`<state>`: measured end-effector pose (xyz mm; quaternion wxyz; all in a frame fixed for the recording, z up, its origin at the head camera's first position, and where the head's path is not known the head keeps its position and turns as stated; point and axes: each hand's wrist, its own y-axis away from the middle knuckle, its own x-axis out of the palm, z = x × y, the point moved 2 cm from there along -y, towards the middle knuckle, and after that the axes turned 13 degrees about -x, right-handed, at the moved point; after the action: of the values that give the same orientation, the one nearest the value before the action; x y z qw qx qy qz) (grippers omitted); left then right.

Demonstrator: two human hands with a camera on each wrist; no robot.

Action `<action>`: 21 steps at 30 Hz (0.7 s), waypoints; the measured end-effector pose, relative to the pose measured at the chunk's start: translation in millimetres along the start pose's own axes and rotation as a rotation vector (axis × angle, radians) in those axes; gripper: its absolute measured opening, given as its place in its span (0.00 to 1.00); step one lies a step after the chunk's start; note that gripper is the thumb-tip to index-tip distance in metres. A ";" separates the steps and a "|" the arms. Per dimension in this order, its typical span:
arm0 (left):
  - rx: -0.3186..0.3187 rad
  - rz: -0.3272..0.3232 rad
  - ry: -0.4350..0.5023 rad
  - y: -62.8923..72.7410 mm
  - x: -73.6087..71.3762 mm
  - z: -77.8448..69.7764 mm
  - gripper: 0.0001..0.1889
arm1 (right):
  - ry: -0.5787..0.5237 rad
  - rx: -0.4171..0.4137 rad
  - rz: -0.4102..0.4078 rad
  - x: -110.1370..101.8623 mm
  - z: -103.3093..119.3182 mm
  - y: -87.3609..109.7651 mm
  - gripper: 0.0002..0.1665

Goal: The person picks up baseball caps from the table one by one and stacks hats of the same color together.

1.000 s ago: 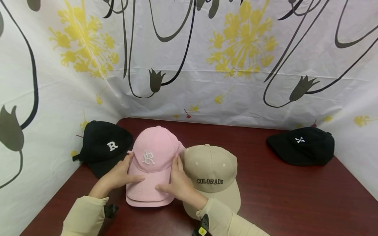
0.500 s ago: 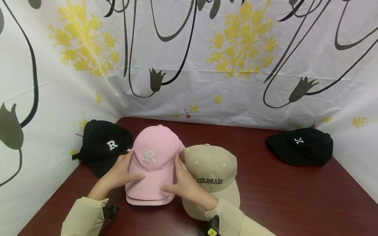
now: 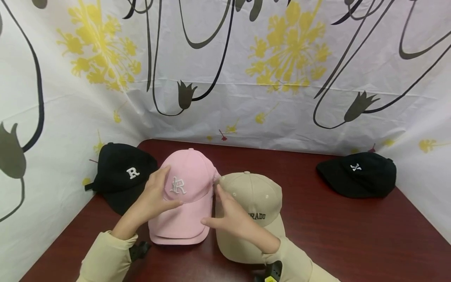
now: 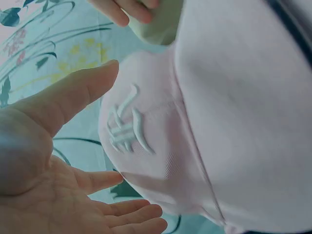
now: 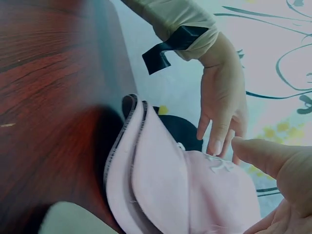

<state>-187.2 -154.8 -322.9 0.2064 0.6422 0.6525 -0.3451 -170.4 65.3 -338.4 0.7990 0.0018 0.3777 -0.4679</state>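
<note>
Two pink baseball caps (image 3: 192, 168) sit one inside the other, brims facing me; the stacked brims (image 5: 158, 170) show in the right wrist view. White embroidery marks the top cap's front. My left hand (image 3: 151, 199) hovers at the caps' left side, its fingers spread and relaxed; in the left wrist view its palm faces the crown with a gap between. My right hand (image 3: 239, 223) stands between the pink caps and a beige COLORADO cap (image 3: 260, 192), thumb and fingers apart. It hides part of the beige cap's lettering and brim, and holds nothing.
A black cap with a white R (image 3: 121, 164) lies left of the pink caps. Another black cap (image 3: 370, 176) lies at the far right of the dark red table (image 3: 334, 239). A flower-printed cloth (image 3: 225, 70) hangs around the back and sides.
Both hands have come away from the pink caps' sides: the left has risen slightly rightward, the right has drawn off to the right. The caps have stayed in place.
</note>
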 end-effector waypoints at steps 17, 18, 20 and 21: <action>0.019 0.020 -0.037 -6.1 7.9 -35.5 0.47 | -0.061 0.058 -0.072 -47.1 9.1 17.1 0.50; 0.017 0.021 -0.038 -6.1 8.0 -36.9 0.47 | -0.061 0.059 -0.074 -50.4 8.5 18.2 0.49; 0.013 0.024 -0.035 -6.1 8.3 -39.9 0.47 | -0.055 0.059 -0.076 -57.0 7.6 20.4 0.49; 0.010 0.023 -0.030 -6.0 8.6 -41.7 0.47 | -0.049 0.060 -0.078 -60.4 7.1 21.7 0.49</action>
<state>-186.6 -118.6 -299.7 0.2169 0.6457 0.6401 -0.3553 -166.6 120.1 -304.3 0.7887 -0.0002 0.3437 -0.5098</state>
